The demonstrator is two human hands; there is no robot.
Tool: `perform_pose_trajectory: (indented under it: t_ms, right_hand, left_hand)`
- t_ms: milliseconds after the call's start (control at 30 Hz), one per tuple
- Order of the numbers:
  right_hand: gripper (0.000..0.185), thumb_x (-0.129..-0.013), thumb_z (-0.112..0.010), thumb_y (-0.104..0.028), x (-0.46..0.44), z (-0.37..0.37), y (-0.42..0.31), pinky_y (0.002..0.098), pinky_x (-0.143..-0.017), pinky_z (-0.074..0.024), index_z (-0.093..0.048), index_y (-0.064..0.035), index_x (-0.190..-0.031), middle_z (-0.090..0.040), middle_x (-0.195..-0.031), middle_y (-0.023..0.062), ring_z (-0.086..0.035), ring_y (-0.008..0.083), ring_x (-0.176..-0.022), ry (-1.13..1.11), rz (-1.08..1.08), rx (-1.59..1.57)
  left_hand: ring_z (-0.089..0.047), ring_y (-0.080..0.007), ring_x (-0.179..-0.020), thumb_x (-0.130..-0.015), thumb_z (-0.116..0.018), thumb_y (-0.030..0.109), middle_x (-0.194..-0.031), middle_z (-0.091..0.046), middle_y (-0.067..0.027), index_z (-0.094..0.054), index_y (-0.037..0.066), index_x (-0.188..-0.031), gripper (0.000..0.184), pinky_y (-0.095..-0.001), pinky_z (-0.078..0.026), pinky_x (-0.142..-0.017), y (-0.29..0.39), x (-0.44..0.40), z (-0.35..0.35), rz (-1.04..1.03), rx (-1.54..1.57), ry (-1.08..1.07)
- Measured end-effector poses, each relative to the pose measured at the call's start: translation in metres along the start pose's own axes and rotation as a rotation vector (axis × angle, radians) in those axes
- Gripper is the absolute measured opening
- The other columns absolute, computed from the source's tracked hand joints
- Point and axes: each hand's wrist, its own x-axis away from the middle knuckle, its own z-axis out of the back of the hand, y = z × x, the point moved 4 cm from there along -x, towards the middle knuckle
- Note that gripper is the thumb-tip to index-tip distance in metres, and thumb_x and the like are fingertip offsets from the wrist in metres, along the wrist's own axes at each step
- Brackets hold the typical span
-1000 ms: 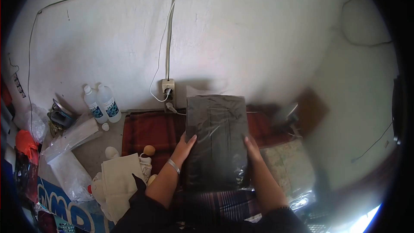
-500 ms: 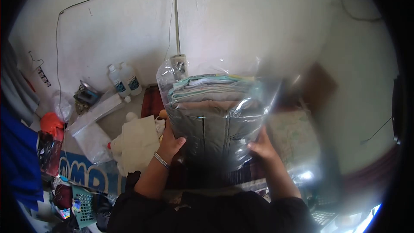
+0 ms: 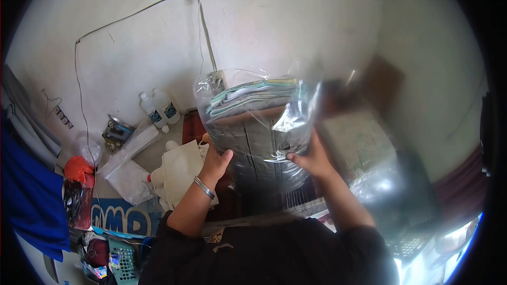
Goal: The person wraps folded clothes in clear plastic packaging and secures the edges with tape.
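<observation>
A clear plastic bag [image 3: 296, 121] holds a stack of folded clothes [image 3: 251, 134], a grey garment in front and lighter greenish and white layers behind. The bag's loose upper edge stands up above the stack. My left hand [image 3: 215, 162] grips the lower left side, thumb on the front, fingers mostly hidden behind. On the opposite side my right hand [image 3: 310, 157] is closed on the bag, its thumb pressed to the front. The bundle is raised in front of my body and leans slightly.
Two white bottles [image 3: 153, 110] stand by the wall, with plastic bags [image 3: 124, 174] and cream cloth [image 3: 179, 174] nearer me. A patterned covered block [image 3: 356, 137] sits to the right. Green baskets [image 3: 124, 261] are at lower left, and a blue cloth [image 3: 31, 184] hangs at left.
The bagged clothes have tilted, and my right hand has shifted inward and slightly up along the bag. The camera view has also turned a little.
</observation>
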Motion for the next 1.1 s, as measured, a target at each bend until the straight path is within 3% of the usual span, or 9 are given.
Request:
perform_pose_trajectory:
  t_ms: [67,233,400,500,567,633,833,867,1100]
  right_hand:
    - [0.102,-0.073,-0.08,-0.019,0.005,0.002,-0.002,0.0391,-0.114,-0.0229,-0.016,0.0034,-0.149,-0.036,-0.147,0.0206,-0.033,0.0287,-0.138,0.096,0.223,-0.21]
    - [0.047,-0.082,-0.069,-0.018,-0.028,0.033,-0.163,0.0444,-0.097,-0.0434,-0.057,-0.0027,-0.124,-0.054,-0.125,0.0214,-0.052,0.037,-0.117,0.139,0.778,0.858]
    - [0.031,-0.089,-0.059,-0.021,-0.096,-0.002,-0.206,0.0446,-0.09,-0.0463,-0.062,-0.0048,-0.115,-0.064,-0.107,0.0185,-0.061,0.0352,-0.104,-0.313,0.7,1.017]
    - [0.03,-0.093,-0.05,-0.021,-0.119,-0.021,-0.205,0.0419,-0.081,-0.0521,-0.062,-0.0018,-0.113,-0.066,-0.103,0.0172,-0.067,0.0321,-0.092,-0.776,0.156,1.1]
    - [0.028,-0.093,-0.047,-0.014,-0.111,-0.02,-0.194,0.0382,-0.08,-0.0517,-0.065,-0.0053,-0.112,-0.07,-0.089,0.0134,-0.07,0.0247,-0.082,-1.057,-0.571,0.946]
    - [0.027,-0.091,-0.049,-0.014,-0.105,-0.02,-0.195,0.0369,-0.077,-0.0526,-0.068,-0.006,-0.109,-0.071,-0.085,0.0114,-0.07,0.0193,-0.082,-1.019,-0.621,0.983]
    - [0.019,-0.081,-0.062,-0.016,-0.078,-0.036,-0.193,0.0423,-0.076,-0.0523,-0.071,-0.0016,-0.09,-0.066,-0.092,0.0169,-0.066,0.0294,-0.085,-1.071,0.078,1.423]
    - [0.018,-0.081,-0.064,-0.019,-0.066,-0.031,-0.19,0.044,-0.077,-0.0515,-0.068,-0.0018,-0.087,-0.064,-0.095,0.016,-0.063,0.0324,-0.092,-0.919,0.584,1.238]
    - [0.025,-0.076,-0.07,-0.018,-0.06,-0.023,-0.166,0.0407,-0.086,-0.0494,-0.065,-0.0046,-0.097,-0.061,-0.107,0.0141,-0.061,0.0298,-0.102,-0.706,0.376,1.108]
  left_hand:
    - [-0.043,-0.023,-0.127,-0.083,-0.068,0.055,-0.135,-0.046,-0.0124,-0.026,0.001,-0.141,0.09,-0.0372,-0.033,-0.107,0.001,0.0,0.0,-0.056,0.017,-0.011]
    - [-0.045,-0.0236,-0.125,-0.085,-0.067,0.053,-0.135,-0.046,-0.0125,-0.025,0.002,-0.142,0.088,-0.0375,-0.034,-0.106,0.008,0.002,-0.002,-0.097,-0.026,-0.004]
    - [-0.045,-0.0231,-0.125,-0.085,-0.069,0.048,-0.134,-0.047,-0.0121,-0.025,0.002,-0.142,0.086,-0.0369,-0.034,-0.106,-0.001,0.002,-0.003,-0.055,0.062,0.0]
    - [-0.044,-0.023,-0.126,-0.085,-0.071,0.045,-0.135,-0.047,-0.012,-0.024,0.002,-0.143,0.087,-0.0369,-0.033,-0.107,-0.004,0.003,-0.002,-0.021,0.113,0.018]
    - [-0.043,-0.023,-0.127,-0.085,-0.071,0.043,-0.136,-0.046,-0.0121,-0.023,0.001,-0.144,0.088,-0.037,-0.033,-0.108,-0.003,0.005,0.001,0.001,0.087,0.026]
    - [-0.042,-0.0231,-0.128,-0.084,-0.072,0.042,-0.138,-0.044,-0.0129,-0.02,0.001,-0.146,0.091,-0.0372,-0.032,-0.108,0.004,0.006,-0.001,0.017,0.099,0.025]
    - [-0.042,-0.0234,-0.128,-0.083,-0.073,0.039,-0.138,-0.044,-0.014,-0.019,0.001,-0.147,0.092,-0.0372,-0.031,-0.109,0.011,0.008,0.0,0.027,0.059,0.03]
    - [-0.042,-0.0234,-0.128,-0.083,-0.073,0.039,-0.138,-0.044,-0.014,-0.019,0.001,-0.147,0.092,-0.0372,-0.031,-0.109,0.012,0.009,0.0,0.028,0.058,0.036]
    - [-0.04,-0.0246,-0.13,-0.084,-0.071,0.039,-0.139,-0.042,-0.015,-0.023,0.0,-0.145,0.087,-0.0376,-0.029,-0.11,0.014,0.007,-0.001,0.016,-0.013,0.051]
